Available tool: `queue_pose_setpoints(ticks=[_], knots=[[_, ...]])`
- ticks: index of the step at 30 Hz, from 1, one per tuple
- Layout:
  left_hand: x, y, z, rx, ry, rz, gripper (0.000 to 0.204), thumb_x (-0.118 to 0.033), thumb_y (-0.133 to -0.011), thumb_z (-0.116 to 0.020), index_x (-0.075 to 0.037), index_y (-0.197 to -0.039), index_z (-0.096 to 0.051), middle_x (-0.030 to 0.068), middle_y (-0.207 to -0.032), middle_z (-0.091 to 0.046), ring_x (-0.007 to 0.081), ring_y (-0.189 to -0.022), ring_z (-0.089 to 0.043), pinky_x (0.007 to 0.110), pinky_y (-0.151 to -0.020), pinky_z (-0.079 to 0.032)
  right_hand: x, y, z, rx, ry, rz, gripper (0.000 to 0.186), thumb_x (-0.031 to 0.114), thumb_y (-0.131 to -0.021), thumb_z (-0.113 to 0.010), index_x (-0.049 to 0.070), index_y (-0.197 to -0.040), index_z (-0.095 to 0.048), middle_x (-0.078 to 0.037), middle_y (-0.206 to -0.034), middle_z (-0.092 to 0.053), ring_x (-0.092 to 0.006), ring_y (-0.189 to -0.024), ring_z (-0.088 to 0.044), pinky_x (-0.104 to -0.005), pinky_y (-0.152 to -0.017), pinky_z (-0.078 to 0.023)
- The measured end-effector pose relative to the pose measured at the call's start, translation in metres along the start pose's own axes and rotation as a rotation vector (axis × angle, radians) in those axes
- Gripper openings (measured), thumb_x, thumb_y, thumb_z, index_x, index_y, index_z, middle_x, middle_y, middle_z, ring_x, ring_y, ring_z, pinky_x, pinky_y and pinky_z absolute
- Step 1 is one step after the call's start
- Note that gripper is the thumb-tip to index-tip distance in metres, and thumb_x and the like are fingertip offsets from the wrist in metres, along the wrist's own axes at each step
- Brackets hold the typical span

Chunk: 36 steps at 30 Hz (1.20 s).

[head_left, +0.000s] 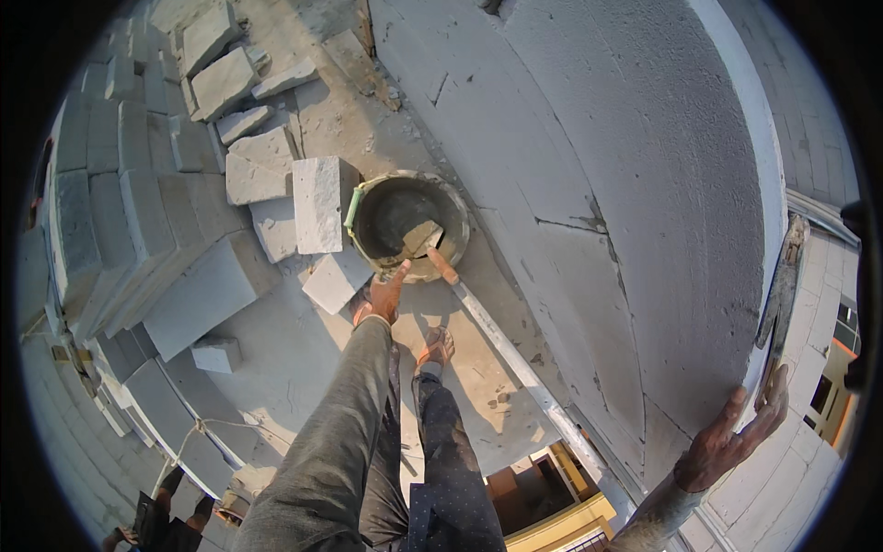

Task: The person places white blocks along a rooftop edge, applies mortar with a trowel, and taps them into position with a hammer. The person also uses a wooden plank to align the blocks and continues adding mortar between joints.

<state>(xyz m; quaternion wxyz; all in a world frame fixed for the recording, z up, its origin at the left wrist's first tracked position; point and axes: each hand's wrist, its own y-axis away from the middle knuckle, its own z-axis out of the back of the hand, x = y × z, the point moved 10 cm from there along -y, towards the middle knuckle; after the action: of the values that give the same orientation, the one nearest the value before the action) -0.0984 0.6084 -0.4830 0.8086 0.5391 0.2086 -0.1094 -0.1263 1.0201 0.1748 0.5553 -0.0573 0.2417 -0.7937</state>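
Observation:
My left hand (pixel 387 296) reaches down to the near rim of a round bucket (pixel 460 198), forefinger stretched toward it. Whether it touches the rim I cannot tell. Grey wet mortar (pixel 386 216) lies in the bucket. A trowel (pixel 443 266) leans there, its blade inside and its wooden handle over the rim, just right of my left fingers. On the right, my right hand (pixel 731 442) rests at the top edge of a grey block wall (pixel 635 184), thumb and fingers apart. Beside those fingers, a weathered wooden piece (pixel 782 276) lies along the edge.
Stacked pale blocks (pixel 138 193) stand at the left. Loose and broken blocks (pixel 262 166) lie near the bucket. A long pale bar (pixel 524 368) slants from the bucket along the wall's foot. String (pixel 198 428) crosses the lower left, where another person (pixel 166 520) is partly visible.

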Motion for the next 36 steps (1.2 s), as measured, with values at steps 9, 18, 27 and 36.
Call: queue_pose_setpoints(ticks=[9, 18, 27, 36], knots=[[-0.03, 0.0, -0.019, 0.034, 0.192, -0.227, 0.044, -0.023, -0.08, -0.076, 0.008, -0.11, -0.066, 0.0153, -0.093, -0.071, 0.0229, -0.08, -0.062, 0.037, -0.076, -0.05, -0.075, -0.049, -0.036, 0.182, -0.119, -0.139, 0.05, 0.043, -0.108, -0.044, 0.008, -0.142, -0.056, -0.019, -0.139, -0.056, -0.0327, -0.13, -0.054, -0.0478, -0.114, -0.04], [-0.073, 0.171, 0.101, -0.218, -0.188, -0.122, 0.061, -0.041, -0.077, -0.079, 0.005, -0.115, -0.07, 0.0317, -0.115, -0.065, 0.0437, -0.109, -0.064, 0.046, -0.095, -0.051, 0.01, 0.009, 0.031, 0.338, -0.107, -0.333, 0.053, 0.043, -0.102, -0.054, -0.002, -0.131, -0.054, -0.021, -0.129, -0.059, -0.0356, -0.112, -0.06, -0.0421, -0.091, -0.053], [-0.047, 0.331, 0.323, -0.532, -0.299, -0.173, 0.04, -0.038, -0.077, -0.081, -0.003, -0.096, -0.077, 0.0198, -0.105, -0.065, 0.0392, -0.099, -0.066, 0.048, -0.085, -0.052, 0.282, 0.112, -0.11, 0.911, -0.71, 0.38, 0.028, 0.023, -0.088, -0.073, 0.0, -0.104, -0.069, -0.021, -0.096, -0.071, -0.0399, -0.087, -0.069, -0.0482, -0.075, -0.053], [-0.036, 0.399, 0.491, -0.81, -0.24, -0.227, 0.029, -0.007, -0.064, -0.076, 0.002, -0.088, -0.063, 0.0192, -0.101, -0.057, 0.0405, -0.095, -0.06, 0.046, -0.087, -0.049, 0.592, 0.203, -0.127, 0.835, -0.959, 1.042, 0.033, 0.018, -0.087, -0.07, 0.002, -0.114, -0.062, -0.021, -0.109, -0.064, -0.0408, -0.106, -0.062, -0.0496, -0.092, -0.049]])
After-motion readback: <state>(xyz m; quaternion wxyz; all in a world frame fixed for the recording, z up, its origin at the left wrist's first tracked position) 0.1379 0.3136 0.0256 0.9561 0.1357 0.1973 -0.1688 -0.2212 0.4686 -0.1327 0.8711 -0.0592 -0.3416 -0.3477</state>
